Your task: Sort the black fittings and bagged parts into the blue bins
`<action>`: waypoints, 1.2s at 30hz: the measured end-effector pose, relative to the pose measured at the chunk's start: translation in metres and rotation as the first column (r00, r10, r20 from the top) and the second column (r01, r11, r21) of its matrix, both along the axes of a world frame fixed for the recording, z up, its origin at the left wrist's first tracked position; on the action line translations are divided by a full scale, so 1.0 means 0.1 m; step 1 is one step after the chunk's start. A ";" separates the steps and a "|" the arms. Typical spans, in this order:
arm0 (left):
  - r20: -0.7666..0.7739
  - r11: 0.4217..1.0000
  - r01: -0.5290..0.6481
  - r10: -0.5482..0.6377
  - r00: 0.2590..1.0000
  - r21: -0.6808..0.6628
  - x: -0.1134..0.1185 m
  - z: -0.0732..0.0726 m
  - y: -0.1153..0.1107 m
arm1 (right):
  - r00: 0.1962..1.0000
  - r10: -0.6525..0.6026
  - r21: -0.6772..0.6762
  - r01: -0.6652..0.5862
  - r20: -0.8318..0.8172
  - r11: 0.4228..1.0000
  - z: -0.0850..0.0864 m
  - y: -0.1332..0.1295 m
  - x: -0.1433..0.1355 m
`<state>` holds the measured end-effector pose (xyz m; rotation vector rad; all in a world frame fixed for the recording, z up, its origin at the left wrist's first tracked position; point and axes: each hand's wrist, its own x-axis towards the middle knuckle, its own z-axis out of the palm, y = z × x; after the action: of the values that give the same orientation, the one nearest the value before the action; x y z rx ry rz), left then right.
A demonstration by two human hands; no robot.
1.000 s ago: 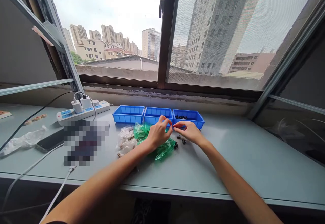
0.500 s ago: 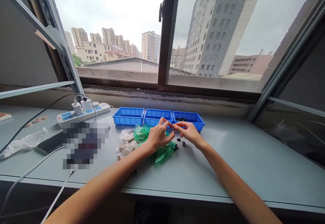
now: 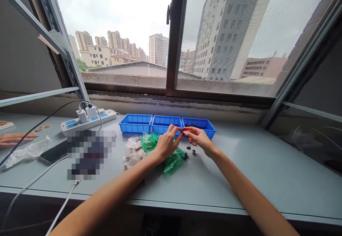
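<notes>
My left hand (image 3: 167,144) and my right hand (image 3: 201,140) meet fingertip to fingertip in front of the blue bins. Between them is a small dark piece (image 3: 182,132), pinched by both; its shape is too small to tell. Below my right hand, several small black parts (image 3: 193,152) lie on the table. Green plastic bags (image 3: 173,162) spread under and beside my left hand, with clear bags (image 3: 133,150) to their left. The right blue bin (image 3: 210,129) has black parts inside; the middle bin (image 3: 160,121) and left bin (image 3: 135,123) stand beside it.
A power strip (image 3: 107,116) with plugs and cables stands at the back left. Nearer are a dark phone (image 3: 55,152), a blurred object (image 3: 89,155) and crumpled plastic (image 3: 28,153). Another person's hand (image 3: 16,138) rests at the far left edge.
Another person's hand has come into view at the far left. My hands stay together, with my fingers slightly shifted around the small piece, which now shows more clearly.
</notes>
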<state>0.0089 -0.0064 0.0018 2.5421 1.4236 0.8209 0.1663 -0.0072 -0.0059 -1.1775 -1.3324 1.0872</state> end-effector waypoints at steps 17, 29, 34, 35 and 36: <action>0.029 1.000 -0.020 0.020 0.999 0.008 0.01 -0.02 0.02 | 0.997 -0.077 0.069 0.079 -0.032 0.995 0.03 -0.03 -0.08; 0.038 0.999 -0.031 0.031 0.999 0.015 0.03 -0.03 0.04 | 0.915 -0.399 0.146 0.404 -0.063 0.903 -0.05 0.13 0.20; 0.040 0.999 -0.025 0.024 0.999 0.021 0.03 -0.02 0.03 | 0.919 -0.389 0.157 0.394 -0.066 0.905 0.00 0.10 0.20; 0.039 0.999 -0.027 0.026 0.999 0.018 0.03 -0.02 0.02 | 0.924 -0.379 0.163 0.383 -0.054 0.909 0.01 0.09 0.20; 0.037 0.999 -0.029 0.029 0.999 0.015 0.03 -0.01 0.02 | 0.928 -0.371 0.174 0.370 -0.032 0.913 0.03 0.07 0.20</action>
<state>0.0119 -0.0042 0.0003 2.5101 1.4518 0.8824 0.1861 0.0002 -0.0032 -1.2344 -1.1210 0.6791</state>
